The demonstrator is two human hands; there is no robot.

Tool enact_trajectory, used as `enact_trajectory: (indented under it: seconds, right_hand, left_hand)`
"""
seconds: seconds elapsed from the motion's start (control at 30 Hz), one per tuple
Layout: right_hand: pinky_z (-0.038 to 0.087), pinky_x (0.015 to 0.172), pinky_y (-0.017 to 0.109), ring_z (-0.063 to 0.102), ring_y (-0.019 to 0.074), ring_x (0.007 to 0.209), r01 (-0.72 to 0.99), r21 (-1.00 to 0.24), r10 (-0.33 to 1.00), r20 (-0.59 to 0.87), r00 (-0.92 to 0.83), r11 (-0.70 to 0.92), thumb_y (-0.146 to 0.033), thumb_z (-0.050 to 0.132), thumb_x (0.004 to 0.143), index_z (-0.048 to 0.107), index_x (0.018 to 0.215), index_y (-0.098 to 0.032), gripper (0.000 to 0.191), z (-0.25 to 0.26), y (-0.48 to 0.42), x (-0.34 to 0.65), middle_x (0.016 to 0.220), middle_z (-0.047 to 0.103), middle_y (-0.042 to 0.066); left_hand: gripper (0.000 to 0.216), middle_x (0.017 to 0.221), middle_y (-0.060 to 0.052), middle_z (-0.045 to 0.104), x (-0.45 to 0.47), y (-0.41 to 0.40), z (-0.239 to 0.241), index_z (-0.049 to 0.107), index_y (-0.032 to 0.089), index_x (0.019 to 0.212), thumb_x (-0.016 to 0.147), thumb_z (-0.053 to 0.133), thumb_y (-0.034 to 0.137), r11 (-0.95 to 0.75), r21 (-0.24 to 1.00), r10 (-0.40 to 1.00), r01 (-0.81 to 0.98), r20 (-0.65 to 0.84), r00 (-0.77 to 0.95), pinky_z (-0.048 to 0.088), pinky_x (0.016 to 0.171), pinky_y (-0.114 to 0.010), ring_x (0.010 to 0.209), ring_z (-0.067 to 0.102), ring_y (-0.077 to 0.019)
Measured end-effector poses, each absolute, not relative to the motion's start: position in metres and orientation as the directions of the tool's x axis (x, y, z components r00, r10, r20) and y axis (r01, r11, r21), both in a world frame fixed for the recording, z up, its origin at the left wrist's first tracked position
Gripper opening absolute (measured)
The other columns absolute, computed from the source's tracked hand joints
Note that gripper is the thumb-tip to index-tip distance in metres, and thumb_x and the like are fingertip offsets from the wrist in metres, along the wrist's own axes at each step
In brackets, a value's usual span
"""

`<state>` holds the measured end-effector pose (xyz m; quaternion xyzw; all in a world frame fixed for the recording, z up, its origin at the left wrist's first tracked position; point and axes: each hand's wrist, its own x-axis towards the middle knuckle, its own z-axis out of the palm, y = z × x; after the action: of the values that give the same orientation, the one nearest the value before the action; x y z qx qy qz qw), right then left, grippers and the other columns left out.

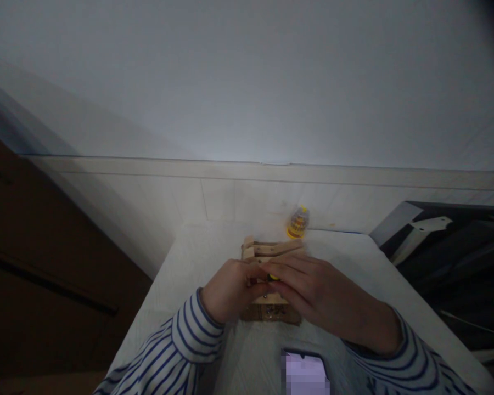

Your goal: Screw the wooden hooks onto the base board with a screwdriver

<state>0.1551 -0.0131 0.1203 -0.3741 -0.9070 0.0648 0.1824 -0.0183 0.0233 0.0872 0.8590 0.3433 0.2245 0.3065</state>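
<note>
Over the middle of the table, my left hand (233,285) is closed, its thumb and fingers pinched at a pale wooden slatted piece (274,249). My right hand (323,285) meets it from the other side, fingers closed round a small yellow and black screwdriver (274,277). Only a bit of its handle shows; the tip is hidden by my fingers. Small metal screws dot the wood. Beneath lies a brown, shiny flat piece with dark marks (269,314). Behind the wood stands a cone-shaped screwdriver set (298,222) with a yellow base and clear cover.
A phone (307,373) with a lit screen lies at the near edge of the white-covered table (160,323). A pale wall (247,99) rises behind. Dark furniture (57,274) is at the left; a dark panel with a white bracket (430,225) leans at the right.
</note>
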Motion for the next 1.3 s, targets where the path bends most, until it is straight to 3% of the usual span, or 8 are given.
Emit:
enact_trajectory:
  seconds: [0.33, 0.93, 1.3]
  right_hand:
    - [0.047, 0.081, 0.034, 0.055, 0.0173, 0.097, 0.674, -0.275, 0.728, 0.272, -0.629, 0.686, -0.020, 0.045, 0.085, 0.051, 0.108, -0.017, 0.024, 0.117, -0.012, 0.155, 0.106, 0.059, 0.006]
    - [0.048, 0.074, 0.034, 0.057, 0.0169, 0.086, 0.680, -0.298, 0.743, 0.278, -0.609, 0.670, -0.021, 0.044, 0.085, 0.053, 0.100, -0.017, 0.018, 0.119, -0.015, 0.151, 0.095, 0.060, 0.006]
    - [0.048, 0.072, 0.033, 0.057, 0.0175, 0.084, 0.697, -0.257, 0.741, 0.304, -0.599, 0.669, -0.022, 0.045, 0.085, 0.055, 0.100, -0.017, 0.019, 0.123, -0.018, 0.151, 0.090, 0.062, 0.006]
  left_hand:
    - [0.016, 0.069, -0.001, 0.064, -0.021, 0.025, 0.085, 0.066, 0.016, 0.087, 0.080, 0.055, 0.024, -0.599, 0.714, 0.670, 0.363, 0.199, 0.715, 0.041, 0.058, -0.018, 0.060, 0.055, -0.0096]
    - [0.011, 0.060, 0.000, 0.061, -0.022, 0.018, 0.093, 0.068, 0.016, 0.077, 0.075, 0.060, 0.024, -0.573, 0.641, 0.742, 0.511, 0.140, 0.656, 0.036, 0.052, -0.018, 0.054, 0.052, -0.0096]
    - [0.021, 0.061, -0.001, 0.061, -0.020, 0.015, 0.093, 0.064, 0.014, 0.069, 0.079, 0.056, 0.030, -0.599, 0.614, 0.737, 0.514, 0.171, 0.654, 0.037, 0.053, -0.018, 0.056, 0.054, -0.0098]
